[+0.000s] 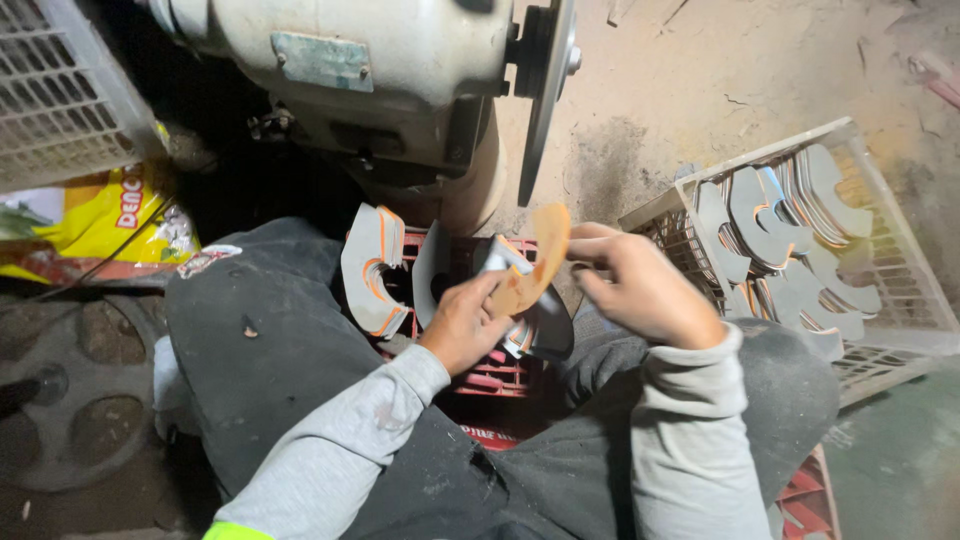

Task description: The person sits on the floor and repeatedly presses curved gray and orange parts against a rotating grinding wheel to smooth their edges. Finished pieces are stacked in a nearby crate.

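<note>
One curved blade [535,262] pinched between left hand [462,325] and right hand [640,288] fingers; two crates.

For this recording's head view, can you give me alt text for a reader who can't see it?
Both hands, left hand and right hand, hold a thin orange-brown curved blade blank over a red crate of similar pieces, below a bench grinder. A white crate of grey blanks sits to the right.

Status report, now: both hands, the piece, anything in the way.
Left hand and right hand both shut on one thin orange curved piece. Held above red crate of cut blanks. Grinder disc just ahead, not touching.
</note>
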